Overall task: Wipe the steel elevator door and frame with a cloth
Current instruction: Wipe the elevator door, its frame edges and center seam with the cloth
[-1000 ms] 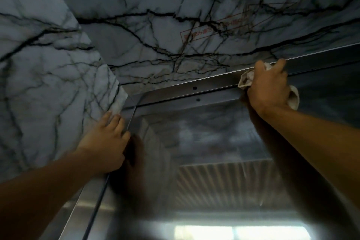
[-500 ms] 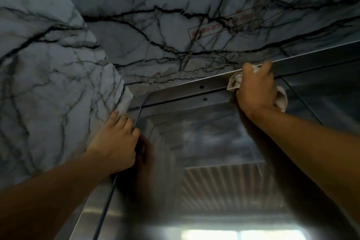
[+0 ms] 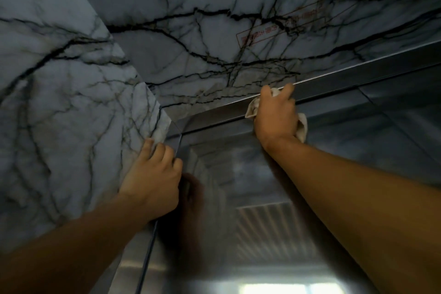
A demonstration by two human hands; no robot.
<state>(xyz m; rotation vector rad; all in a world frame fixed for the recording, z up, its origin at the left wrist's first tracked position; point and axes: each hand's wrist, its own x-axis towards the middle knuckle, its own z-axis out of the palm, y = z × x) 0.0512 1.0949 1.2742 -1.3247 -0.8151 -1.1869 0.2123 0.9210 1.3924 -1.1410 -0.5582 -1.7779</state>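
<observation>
I look up at the top left corner of a steel elevator frame [image 3: 358, 80]. My right hand [image 3: 276, 118] grips a pale cloth [image 3: 301, 126] and presses it against the frame's top bar; the cloth shows at both sides of the hand. My left hand [image 3: 152, 174] rests on the frame's left upright at the marble edge, fingers curled against it, holding nothing. The steel door [image 3: 238, 174] below the bar reflects both arms and a ribbed ceiling.
Veined grey marble [image 3: 71, 102] covers the wall left of the frame and the panel [image 3: 214, 31] above it, which bears faint red markings. A bright reflection [image 3: 274, 289] shows low on the door.
My right hand has slid the cloth leftward along the top bar, closer to the corner. The left hand stays on the upright while the view has shifted.
</observation>
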